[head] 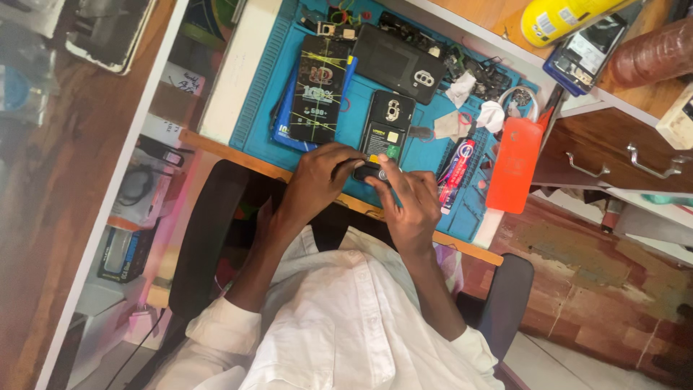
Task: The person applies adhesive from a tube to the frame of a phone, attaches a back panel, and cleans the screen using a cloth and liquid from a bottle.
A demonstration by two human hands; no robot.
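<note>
While both hands pinch it, the small black part [366,171] sits right between the fingertips, at the near edge of the blue mat [260,94]. Left hand [321,177] is curled tight on its left end, right hand [408,202] grips the other. Just past the fingers lies an opened phone [388,124], with a tube [455,173] beside the right fingers.

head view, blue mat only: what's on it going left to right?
Cracked phone lying on the blue mat → opened phone with its battery showing → crumpled white tissue → red and blue tube → orange-red phone cover.
</note>
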